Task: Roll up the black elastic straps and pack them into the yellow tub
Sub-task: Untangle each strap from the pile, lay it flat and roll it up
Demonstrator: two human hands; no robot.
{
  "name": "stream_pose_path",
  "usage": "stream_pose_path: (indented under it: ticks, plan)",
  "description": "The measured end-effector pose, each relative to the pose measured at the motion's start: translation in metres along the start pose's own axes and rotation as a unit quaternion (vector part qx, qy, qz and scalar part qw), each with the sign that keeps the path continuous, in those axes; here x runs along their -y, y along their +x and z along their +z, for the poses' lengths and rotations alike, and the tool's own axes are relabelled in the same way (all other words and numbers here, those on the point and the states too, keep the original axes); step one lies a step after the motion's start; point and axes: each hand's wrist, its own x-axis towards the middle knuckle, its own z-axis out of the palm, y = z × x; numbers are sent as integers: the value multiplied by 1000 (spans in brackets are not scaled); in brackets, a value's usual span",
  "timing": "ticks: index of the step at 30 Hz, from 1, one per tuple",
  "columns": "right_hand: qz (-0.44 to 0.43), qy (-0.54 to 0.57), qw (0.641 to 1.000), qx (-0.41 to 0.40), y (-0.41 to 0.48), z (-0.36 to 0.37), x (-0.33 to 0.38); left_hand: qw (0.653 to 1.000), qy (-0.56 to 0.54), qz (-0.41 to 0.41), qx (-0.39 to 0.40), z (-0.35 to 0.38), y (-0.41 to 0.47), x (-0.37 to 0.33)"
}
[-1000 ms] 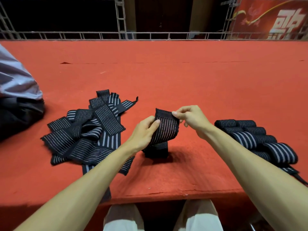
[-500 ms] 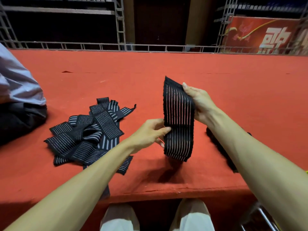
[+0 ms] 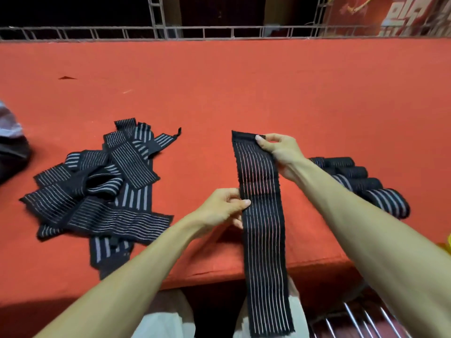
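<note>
- Right hand (image 3: 280,152) pinches the top end of a black elastic strap (image 3: 263,240). The thumb lies across the front face near the upper right corner and the fingers curl behind it, all raised above the table.
- Left hand (image 3: 219,208) pinches the same strap lower down on its left edge, with the thumb tip on the front and the fingers tucked behind.
- Held between the two hands, the strap hangs unrolled and flat, with thin pale stripes running along its length. Its lower part drops past the table's front edge, and the bottom end hangs in front of the person's pale trousers (image 3: 166,320).
- Just beyond the right forearm, rolled straps (image 3: 366,186) lie side by side on the red table cover (image 3: 244,93), partly hidden by the arm.
- To the left of the left hand, apart from the held strap, a loose pile of unrolled straps (image 3: 97,191) sprawls on the cover. The straps overlap, and one trails over the front edge.
- A yellow sliver (image 3: 447,245) shows at the right border, below the table edge. Too little is visible to tell whether it is the tub.
- Metal bars (image 3: 366,320) show at the lower right, under the table edge.
- At the left border sits a bit of pale cloth (image 3: 9,123) above a dark shape (image 3: 12,157). What they are is unclear.
- A metal railing (image 3: 219,32) runs along the far edge of the table, and a red banner (image 3: 402,15) with white characters fills the top right corner.
</note>
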Motion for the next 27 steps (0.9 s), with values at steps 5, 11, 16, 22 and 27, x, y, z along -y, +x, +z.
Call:
stream_pose_path:
  ticks: [5,11,16,22,27]
  plan:
    - [26,-48,998,-22,44,0,-48,976,209,33,-59,-14,29,38]
    - [-9,-145,987,-64,89,1,-96,898,389,88,-185,-23,54,73]
    - [-57,-346,933,-80,103,5,-117,902,349,129,-218,-25,54,79]
    - [-113,-461,873,-108,89,30,-109,954,220,89,-184,-44,41,67]
    - [-182,-443,878,-11,72,84,-90,967,241,53,-68,-112,4,46]
